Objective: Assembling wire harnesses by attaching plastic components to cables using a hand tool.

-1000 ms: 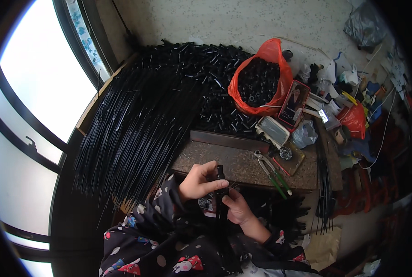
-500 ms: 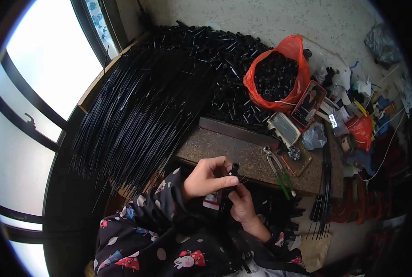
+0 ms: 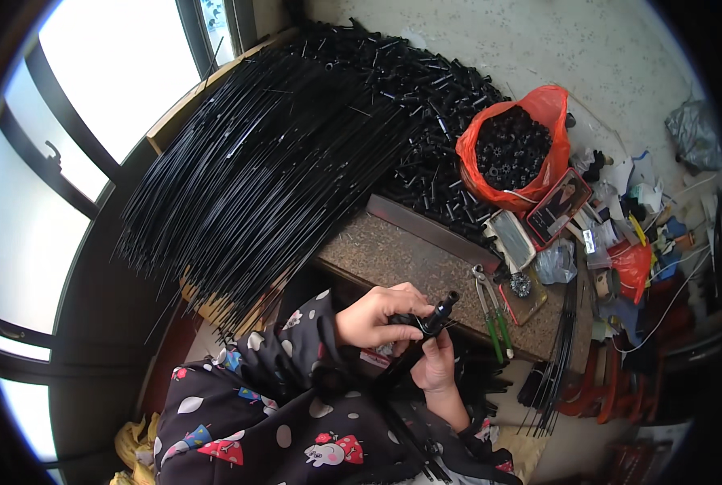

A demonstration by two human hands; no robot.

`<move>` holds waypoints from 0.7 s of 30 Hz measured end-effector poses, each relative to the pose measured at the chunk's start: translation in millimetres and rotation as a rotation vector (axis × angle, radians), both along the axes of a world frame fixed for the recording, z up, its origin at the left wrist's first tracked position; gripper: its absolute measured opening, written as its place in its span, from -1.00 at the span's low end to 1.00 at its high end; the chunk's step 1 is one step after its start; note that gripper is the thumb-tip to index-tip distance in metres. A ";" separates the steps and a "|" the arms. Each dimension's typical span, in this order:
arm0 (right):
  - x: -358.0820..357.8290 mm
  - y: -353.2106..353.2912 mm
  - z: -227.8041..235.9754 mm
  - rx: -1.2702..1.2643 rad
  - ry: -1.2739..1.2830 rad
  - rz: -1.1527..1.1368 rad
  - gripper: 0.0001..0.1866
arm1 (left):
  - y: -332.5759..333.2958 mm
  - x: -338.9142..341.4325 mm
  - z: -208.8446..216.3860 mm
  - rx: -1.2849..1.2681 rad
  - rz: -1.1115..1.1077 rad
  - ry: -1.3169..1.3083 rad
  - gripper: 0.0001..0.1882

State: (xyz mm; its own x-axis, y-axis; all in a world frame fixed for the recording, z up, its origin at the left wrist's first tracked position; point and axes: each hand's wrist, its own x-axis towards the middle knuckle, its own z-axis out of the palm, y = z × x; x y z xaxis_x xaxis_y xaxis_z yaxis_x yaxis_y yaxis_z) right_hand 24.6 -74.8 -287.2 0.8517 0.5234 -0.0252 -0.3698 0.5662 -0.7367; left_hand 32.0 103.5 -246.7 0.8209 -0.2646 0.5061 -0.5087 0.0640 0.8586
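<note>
In front of my chest, my left hand (image 3: 387, 317) is closed round a black tubular fitting (image 3: 438, 315) with a narrower knob at its top end. Just below it, my right hand (image 3: 435, 368) pinches the fitting's lower part, with thumb and fingers together. Long thin black rods (image 3: 401, 420) hang from under the fitting toward my lap. They lie against my dark patterned clothing, so where they join is hard to see. A thin wire end shows beside the fitting.
Long black rods (image 3: 240, 170) lie heaped at the left, short black tube parts (image 3: 434, 89) behind. A red plastic bag (image 3: 470, 174) holds small black toothed parts. Green-handled pincers (image 3: 492, 315), a phone (image 3: 559, 208) and a toothed metal part (image 3: 520, 284) lie on the speckled bench (image 3: 401, 255).
The fitting has tilted to the right, and its knobbed end now shows more clearly above my left hand. Both hands have stayed on it. The whole view has shifted and turned slightly.
</note>
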 end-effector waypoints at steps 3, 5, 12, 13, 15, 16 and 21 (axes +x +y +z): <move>-6.5 4.2 4.9 0.023 -0.030 0.028 -0.57 | 5.7 -9.0 9.1 0.037 0.002 -0.024 -0.65; -4.6 -0.2 1.5 0.002 -0.030 0.012 -0.57 | 3.3 -0.5 2.4 -0.030 -0.051 -0.034 -0.66; -4.4 -3.2 -0.7 0.019 -0.067 0.136 -0.61 | 1.1 -7.0 -3.5 -0.406 -0.243 0.239 -0.75; -3.6 -4.0 1.3 0.023 -0.064 0.153 -0.61 | 0.7 -3.8 -4.2 -0.410 -0.247 0.242 -0.75; -1.8 -5.9 3.0 0.038 -0.067 0.201 -0.61 | -2.0 4.9 -4.8 -0.398 -0.308 0.190 -0.84; -1.7 -5.8 4.8 0.065 -0.075 0.262 -0.60 | -4.0 6.5 -5.1 -0.441 -0.395 0.179 -0.85; -2.3 -7.5 21.3 -0.171 -0.311 0.467 -0.51 | -13.5 5.2 4.4 -0.510 -0.691 0.081 -0.86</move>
